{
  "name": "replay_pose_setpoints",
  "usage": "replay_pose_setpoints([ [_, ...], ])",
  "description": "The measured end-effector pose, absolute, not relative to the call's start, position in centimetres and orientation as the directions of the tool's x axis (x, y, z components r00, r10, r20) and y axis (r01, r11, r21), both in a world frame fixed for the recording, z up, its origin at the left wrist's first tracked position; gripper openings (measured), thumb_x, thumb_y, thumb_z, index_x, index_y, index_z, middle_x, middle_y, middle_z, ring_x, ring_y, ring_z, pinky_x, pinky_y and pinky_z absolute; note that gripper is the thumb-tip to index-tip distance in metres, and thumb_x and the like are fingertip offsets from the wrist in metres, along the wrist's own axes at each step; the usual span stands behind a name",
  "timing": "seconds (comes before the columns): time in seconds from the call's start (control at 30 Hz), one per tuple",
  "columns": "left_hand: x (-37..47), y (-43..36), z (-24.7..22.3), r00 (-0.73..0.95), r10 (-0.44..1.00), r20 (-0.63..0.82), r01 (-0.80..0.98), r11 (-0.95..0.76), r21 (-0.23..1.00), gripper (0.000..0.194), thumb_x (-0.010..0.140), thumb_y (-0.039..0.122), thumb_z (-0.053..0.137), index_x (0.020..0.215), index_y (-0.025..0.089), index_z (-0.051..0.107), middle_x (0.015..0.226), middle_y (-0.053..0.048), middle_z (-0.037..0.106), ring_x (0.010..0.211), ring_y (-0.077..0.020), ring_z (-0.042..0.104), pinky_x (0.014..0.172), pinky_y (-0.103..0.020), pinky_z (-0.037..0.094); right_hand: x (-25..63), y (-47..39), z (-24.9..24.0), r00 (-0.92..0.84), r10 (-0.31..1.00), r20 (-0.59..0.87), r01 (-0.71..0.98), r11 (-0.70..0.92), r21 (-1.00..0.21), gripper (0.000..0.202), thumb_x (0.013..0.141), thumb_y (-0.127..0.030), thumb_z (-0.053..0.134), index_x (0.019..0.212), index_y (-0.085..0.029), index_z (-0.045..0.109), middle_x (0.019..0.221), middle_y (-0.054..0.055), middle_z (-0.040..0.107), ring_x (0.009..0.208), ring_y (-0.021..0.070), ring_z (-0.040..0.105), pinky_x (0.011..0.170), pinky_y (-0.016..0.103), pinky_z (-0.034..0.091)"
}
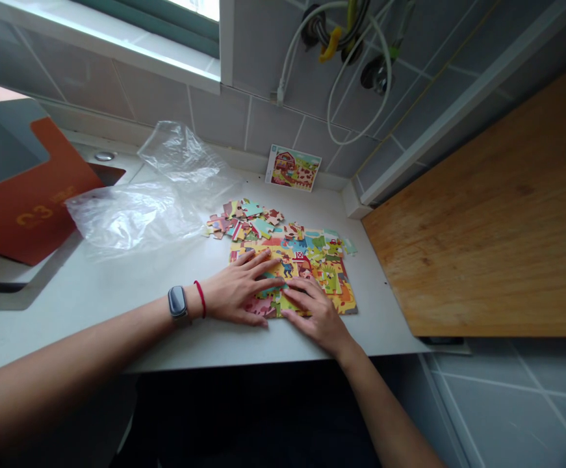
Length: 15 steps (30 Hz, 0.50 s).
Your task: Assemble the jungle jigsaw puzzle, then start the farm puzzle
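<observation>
A colourful jigsaw puzzle (346,296) lies flat near the counter's front edge, with some pieces resting on top of it. My left hand (241,286) is spread across its left side, palm down, fingers apart. Over the lower middle of the puzzle is my right hand (319,315), its fingers stretched out and touching the surface near my left fingertips. Both hands cover parts of the picture. Loose puzzle pieces (248,221) are heaped just behind the puzzle's upper left. A small picture card (293,168) showing a farm scene leans against the tiled wall.
Crumpled clear plastic bags (136,218) lie on the white counter (175,351) to the left. Farther left stands an orange box (34,201). A wooden panel (497,214) borders the right side. White cables (329,110) hang from the wall above.
</observation>
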<state>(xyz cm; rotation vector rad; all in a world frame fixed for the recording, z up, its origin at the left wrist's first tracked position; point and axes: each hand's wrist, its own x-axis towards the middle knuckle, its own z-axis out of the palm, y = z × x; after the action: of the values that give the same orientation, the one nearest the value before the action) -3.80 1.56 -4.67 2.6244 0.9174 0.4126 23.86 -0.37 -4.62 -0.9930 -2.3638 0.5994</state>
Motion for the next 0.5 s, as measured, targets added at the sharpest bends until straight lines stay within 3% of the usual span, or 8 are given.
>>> replay_pose_setpoints([
  [0.13, -3.7, 1.5, -4.3, 0.757, 0.640, 0.133, 0.555, -0.736, 0.388, 0.087, 0.085, 0.077, 0.065, 0.154, 0.027, 0.053, 0.171, -0.016, 0.032, 0.156, -0.0487, 0.027, 0.125, -0.066, 0.020, 24.0, -0.7, -4.8, -0.620, 0.716, 0.320, 0.514, 0.679, -0.524, 0.037, 0.098, -0.033, 0.069, 0.134, -0.025, 0.071, 0.136, 0.012, 0.070, 0.131, 0.0290, 0.062, 0.120, 0.056, 0.045],
  [0.5, -3.7, 1.5, -4.5, 0.753, 0.640, 0.155, 0.555, -0.744, 0.373, 0.087, 0.084, 0.077, 0.066, 0.154, 0.028, 0.052, 0.170, -0.015, 0.033, 0.155, -0.0469, 0.030, 0.126, -0.064, 0.019, 23.7, -1.5, -5.0, -0.582, 0.754, 0.304, 0.540, 0.638, -0.549, 0.033, 0.097, -0.036, 0.070, 0.130, -0.030, 0.075, 0.137, 0.011, 0.069, 0.131, 0.0298, 0.063, 0.121, 0.059, 0.043],
])
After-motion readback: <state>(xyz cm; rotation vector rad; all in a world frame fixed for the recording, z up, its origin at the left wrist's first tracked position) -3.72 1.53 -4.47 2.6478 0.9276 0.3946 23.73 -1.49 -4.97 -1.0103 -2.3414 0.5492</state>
